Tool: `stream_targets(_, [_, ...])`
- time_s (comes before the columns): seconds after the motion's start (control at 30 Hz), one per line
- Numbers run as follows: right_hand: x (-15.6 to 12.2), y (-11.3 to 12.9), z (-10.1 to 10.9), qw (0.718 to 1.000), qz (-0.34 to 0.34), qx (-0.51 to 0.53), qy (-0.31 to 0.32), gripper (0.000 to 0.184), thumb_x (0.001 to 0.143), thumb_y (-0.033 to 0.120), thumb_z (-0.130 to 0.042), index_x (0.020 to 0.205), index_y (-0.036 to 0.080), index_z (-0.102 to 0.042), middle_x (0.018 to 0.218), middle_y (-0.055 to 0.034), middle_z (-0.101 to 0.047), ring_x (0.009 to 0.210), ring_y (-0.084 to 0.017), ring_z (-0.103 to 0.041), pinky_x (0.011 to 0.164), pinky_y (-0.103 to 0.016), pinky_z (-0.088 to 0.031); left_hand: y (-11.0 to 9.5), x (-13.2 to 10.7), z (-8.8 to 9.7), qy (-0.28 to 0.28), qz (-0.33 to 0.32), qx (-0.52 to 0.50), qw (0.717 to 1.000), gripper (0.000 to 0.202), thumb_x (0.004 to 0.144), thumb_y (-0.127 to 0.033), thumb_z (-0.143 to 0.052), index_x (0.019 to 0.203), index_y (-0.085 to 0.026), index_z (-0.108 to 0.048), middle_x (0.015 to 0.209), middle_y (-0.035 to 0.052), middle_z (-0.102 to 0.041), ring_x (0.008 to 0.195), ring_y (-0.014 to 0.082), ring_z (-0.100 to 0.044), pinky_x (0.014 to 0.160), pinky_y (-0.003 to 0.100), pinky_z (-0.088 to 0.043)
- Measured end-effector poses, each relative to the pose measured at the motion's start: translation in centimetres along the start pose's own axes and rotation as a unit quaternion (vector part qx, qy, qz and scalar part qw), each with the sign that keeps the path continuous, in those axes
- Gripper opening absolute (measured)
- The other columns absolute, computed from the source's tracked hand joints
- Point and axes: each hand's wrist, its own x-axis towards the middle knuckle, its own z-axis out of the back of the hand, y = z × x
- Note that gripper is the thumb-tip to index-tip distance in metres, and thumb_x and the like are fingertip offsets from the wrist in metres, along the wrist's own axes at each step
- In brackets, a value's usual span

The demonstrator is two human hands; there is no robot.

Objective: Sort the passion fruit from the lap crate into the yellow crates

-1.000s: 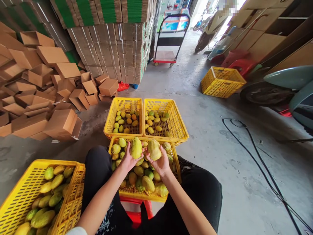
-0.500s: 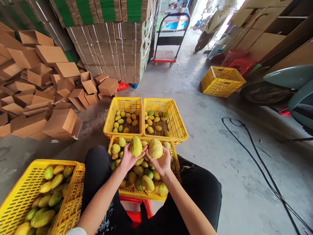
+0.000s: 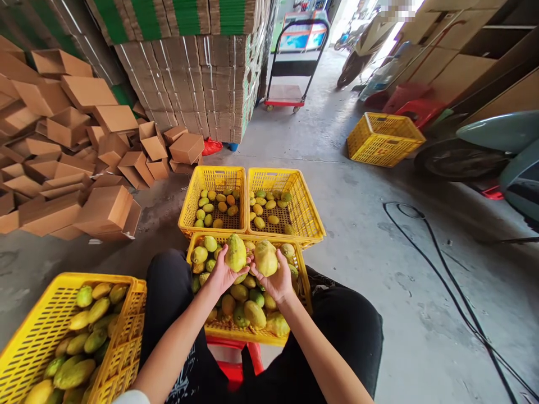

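My left hand (image 3: 222, 271) is closed around a green-yellow papaya (image 3: 236, 253). Beside it, my right hand (image 3: 275, 279) grips a paler yellow papaya (image 3: 265, 258), with the thumb along its right side. Both fruits are held up side by side, a small gap between them, over a yellow crate (image 3: 302, 275) set between my knees. Many green and yellow papayas (image 3: 255, 314) fill that crate, partly hidden by my hands and forearms. The crate rests on a red stool (image 3: 255, 356).
Ahead stand two yellow crates (image 3: 213, 170) (image 3: 309, 207) with some papayas inside. Another papaya-filled crate (image 3: 29, 314) is at my left. Cardboard boxes (image 3: 103, 210) lie heaped at left. A hand truck (image 3: 286, 101), a yellow crate (image 3: 383, 140) and a black cable (image 3: 450, 275) occupy the floor beyond.
The papaya in my right hand has turned a little and shifted slightly left. The one in my left hand has also turned slightly. Both stay gripped above the crate.
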Motion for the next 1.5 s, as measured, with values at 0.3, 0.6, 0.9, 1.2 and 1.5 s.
stream_targets(0.3, [-0.1,1.1,-0.6,1.0,0.001,-0.001,0.026,0.035,0.076,0.036,-0.05,0.104,0.018,-0.06,0.101,-0.0088,-0.07,0.094,-0.025,-0.065,0.083,-0.047,-0.054,-0.3,-0.4,-0.3,0.025,-0.062,-0.046,0.997,0.037,0.088,-0.037,-0.039,0.106,-0.015,-0.062,0.1,0.0121,-0.067,0.104,0.0285,-0.059,0.085,0.049,-0.049])
stream_targets(0.6, [0.0,0.5,0.0,0.999,0.014,0.01,-0.039,0.029,0.079,0.036,-0.059,0.103,0.019,-0.059,0.093,-0.0056,-0.072,0.083,-0.02,-0.068,0.071,-0.036,-0.059,-0.2,-0.5,-0.4,0.012,-0.023,-0.016,1.0,0.041,0.09,-0.041,-0.04,0.107,-0.009,-0.06,0.098,0.0167,-0.067,0.103,0.0283,-0.06,0.062,0.029,-0.053])
stream_targets(0.9, [-0.2,0.8,-0.2,1.0,0.0,0.003,-0.02,0.031,0.078,0.039,-0.056,0.101,0.018,-0.06,0.093,-0.0074,-0.072,0.087,-0.024,-0.067,0.076,-0.044,-0.057,-0.3,-0.6,-0.9,0.028,-0.015,-0.007,0.999,0.045,0.088,-0.042,-0.04,0.11,-0.009,-0.06,0.096,0.0163,-0.067,0.099,0.0272,-0.061,0.073,0.038,-0.054])
stream_targets(1.2, [-0.1,1.4,-0.7,1.0,0.022,-0.015,0.015,0.03,0.08,0.037,-0.052,0.101,0.019,-0.06,0.098,-0.0072,-0.071,0.089,-0.021,-0.067,0.079,-0.041,-0.057,-0.5,-0.8,-0.8,0.032,-0.071,-0.04,0.996,0.034,0.089,-0.037,-0.04,0.101,-0.015,-0.063,0.104,0.0113,-0.066,0.106,0.0267,-0.058,0.09,0.048,-0.046])
stream_targets(1.5, [0.2,0.6,0.3,0.999,-0.011,-0.046,-0.019,0.018,0.079,0.027,-0.059,0.094,0.018,-0.062,0.086,-0.0041,-0.073,0.071,-0.017,-0.069,0.058,-0.026,-0.059,-0.1,-0.5,-0.1,0.02,-0.022,0.013,0.999,0.051,0.088,-0.051,-0.036,0.097,-0.01,-0.065,0.101,0.0151,-0.065,0.095,0.0253,-0.062,0.072,0.035,-0.055])
